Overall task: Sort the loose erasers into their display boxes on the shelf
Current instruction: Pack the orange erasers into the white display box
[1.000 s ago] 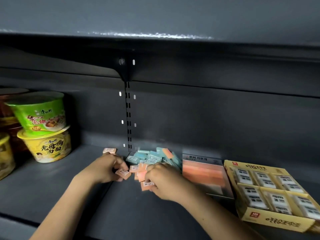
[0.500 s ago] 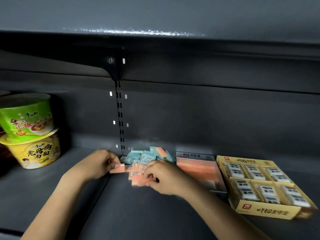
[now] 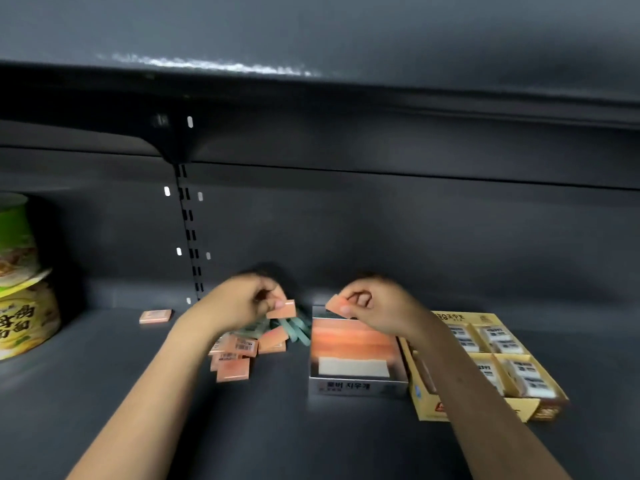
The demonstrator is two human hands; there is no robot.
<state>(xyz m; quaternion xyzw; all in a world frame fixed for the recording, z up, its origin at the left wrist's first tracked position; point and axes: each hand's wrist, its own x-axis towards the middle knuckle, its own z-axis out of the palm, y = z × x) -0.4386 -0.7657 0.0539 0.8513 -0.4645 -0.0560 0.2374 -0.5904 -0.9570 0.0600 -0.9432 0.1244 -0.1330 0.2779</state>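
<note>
Left hand (image 3: 242, 303) pinching one flat orange rectangular eraser (image 3: 286, 309) between thumb and fingertips, raised above loose heap of orange and teal erasers (image 3: 258, 341) on dark grey metal shelf (image 3: 138, 393). Right hand (image 3: 372, 306) pinching second orange eraser (image 3: 335, 304) at a tilt, over back end of silver open-top display box with orange erasers inside (image 3: 356, 355). Pale gap at front of that box, so probably room left to fill. Yellow cardboard display box of white-sleeved erasers (image 3: 485, 358) just right of silver box, partly behind right forearm. One stray orange eraser (image 3: 156, 316) lying flat well left of heap, near back wall. Stacked instant noodle bowls, green over yellow (image 3: 20, 282), at far left edge.

Risks, judged:
- Tilted eraser dropped at angle: could jam crosswise on stacked row or land on box rim, not seat flat.
- Light pinch only on both: slip likely, fall back into heap or behind box.
- Right forearm close over yellow box: drag on withdrawal could nudge box or knock white erasers out.
- Teal and orange mixed in heap: wrong colour easily grabbed for orange box.
- Stray at left easy to overlook.
- Motion blur on hands: exact finger contact hard to confirm.
</note>
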